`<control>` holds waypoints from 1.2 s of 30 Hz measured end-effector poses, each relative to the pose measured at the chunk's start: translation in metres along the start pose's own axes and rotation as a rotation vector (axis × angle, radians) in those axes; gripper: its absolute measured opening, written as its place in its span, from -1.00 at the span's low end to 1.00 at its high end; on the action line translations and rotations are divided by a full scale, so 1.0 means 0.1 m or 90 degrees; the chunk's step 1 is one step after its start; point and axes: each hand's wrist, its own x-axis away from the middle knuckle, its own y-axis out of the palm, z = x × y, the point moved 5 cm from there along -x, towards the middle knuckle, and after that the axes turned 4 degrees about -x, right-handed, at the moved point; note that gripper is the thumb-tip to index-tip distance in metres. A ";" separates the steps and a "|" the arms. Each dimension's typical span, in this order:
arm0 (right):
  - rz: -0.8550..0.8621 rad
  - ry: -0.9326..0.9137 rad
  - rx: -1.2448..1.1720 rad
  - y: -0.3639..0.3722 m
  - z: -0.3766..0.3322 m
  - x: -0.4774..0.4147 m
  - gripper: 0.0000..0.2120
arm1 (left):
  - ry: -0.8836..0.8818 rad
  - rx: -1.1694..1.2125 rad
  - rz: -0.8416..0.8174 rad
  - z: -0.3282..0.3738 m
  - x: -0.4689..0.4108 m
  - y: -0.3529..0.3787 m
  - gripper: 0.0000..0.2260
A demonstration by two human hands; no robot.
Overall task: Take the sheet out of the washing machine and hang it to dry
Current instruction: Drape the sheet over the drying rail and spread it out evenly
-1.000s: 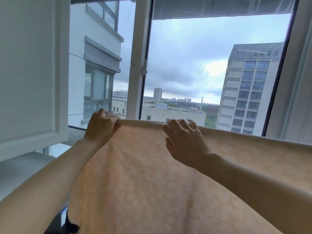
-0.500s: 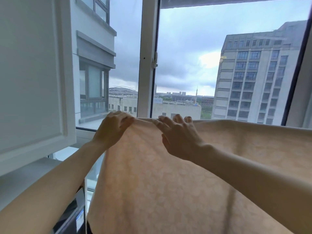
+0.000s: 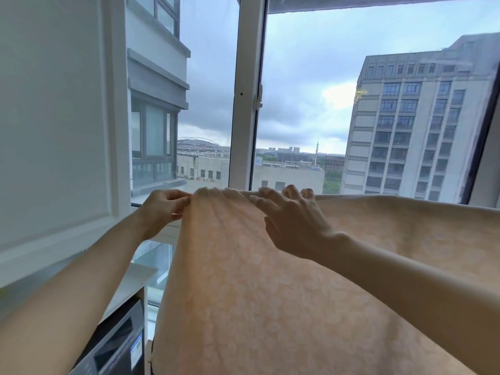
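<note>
Your left hand (image 3: 165, 209) has slid to the left edge of the sheet (image 3: 270, 307) and pinches it. Your right hand (image 3: 295, 220) lies spread on the top fold, which runs left-right across mid-frame, cloth hanging down.

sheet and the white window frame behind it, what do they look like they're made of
The sheet looks like thin woven cloth, perhaps cotton or a blend: matt peach with a pale print, daylight glowing through it, soft folds at its top edge. The window frame looks like white plastic or painted metal, smooth, faintly glossy, with crisp straight edges; which one cannot be told.
</note>
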 end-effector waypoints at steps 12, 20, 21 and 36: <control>0.014 0.005 -0.010 0.03 0.05 -0.05 -0.50 | 0.182 -0.067 0.343 0.55 0.19 -0.40 -0.85; 0.050 -0.037 0.005 -0.01 -0.10 -0.01 -0.62 | 0.182 -0.084 0.301 0.14 0.63 -0.43 -0.86; 0.054 -0.045 0.006 0.00 -0.11 0.01 -0.62 | 0.170 -0.095 0.275 0.06 0.67 -0.39 -0.84; 0.129 -0.145 -0.011 -0.09 -0.13 0.20 -0.66 | 0.071 -0.263 0.096 -0.03 0.19 0.19 -0.67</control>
